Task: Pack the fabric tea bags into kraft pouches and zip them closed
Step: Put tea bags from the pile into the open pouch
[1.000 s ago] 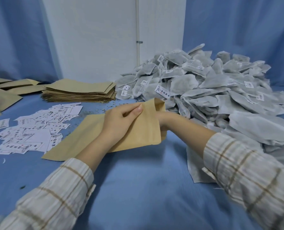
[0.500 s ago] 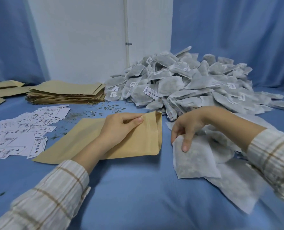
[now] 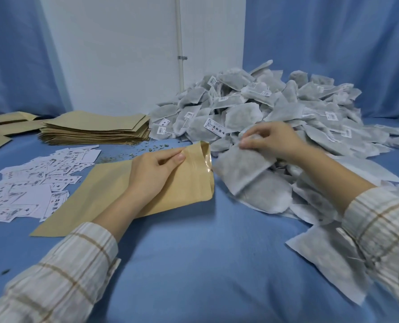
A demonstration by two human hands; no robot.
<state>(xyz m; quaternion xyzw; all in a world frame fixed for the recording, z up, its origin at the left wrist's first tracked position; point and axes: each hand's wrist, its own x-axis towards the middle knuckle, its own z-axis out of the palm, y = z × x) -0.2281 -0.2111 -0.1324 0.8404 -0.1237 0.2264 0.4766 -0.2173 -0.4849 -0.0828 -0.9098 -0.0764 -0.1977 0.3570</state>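
Lifted since half a second ago, the right hand [image 3: 272, 142] now pinches a tea bag [image 3: 240, 167] by its upper corner, holding it tilted just right of the pouch [image 3: 114, 190], its lower corner near the open mouth. Left hand [image 3: 153, 173] lies on the pouch, thumb and forefinger pinching the top flap up so the mouth gapes. Behind the pouch sits a stack [image 3: 96, 130] of flat pouches; left of it, scattered labels [image 3: 30, 180]; right of it, the tea bag heap [image 3: 275, 108] on the blue surface [image 3: 205, 264].
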